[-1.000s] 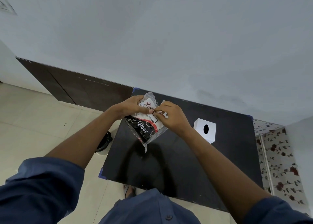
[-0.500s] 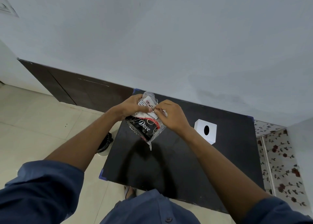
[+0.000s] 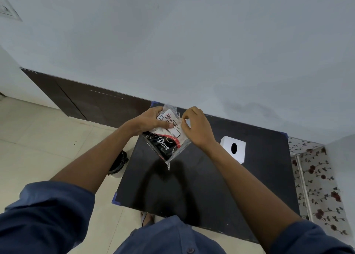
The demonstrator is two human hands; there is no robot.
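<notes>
Right hand had crept up to top edge of pack since earlier frame. Pack was held in air over tabletop, far side. Left hand gripped its top-left corner; right pinched the wrap. Risk: wrap tearing abruptly, contents spilling; slick plastic slipping, pack dropping.

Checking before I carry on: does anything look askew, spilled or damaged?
Nothing stands out. The left hand and right hand hold the tissue pack above the black table; the white box sits flat, nothing spilled.
</notes>
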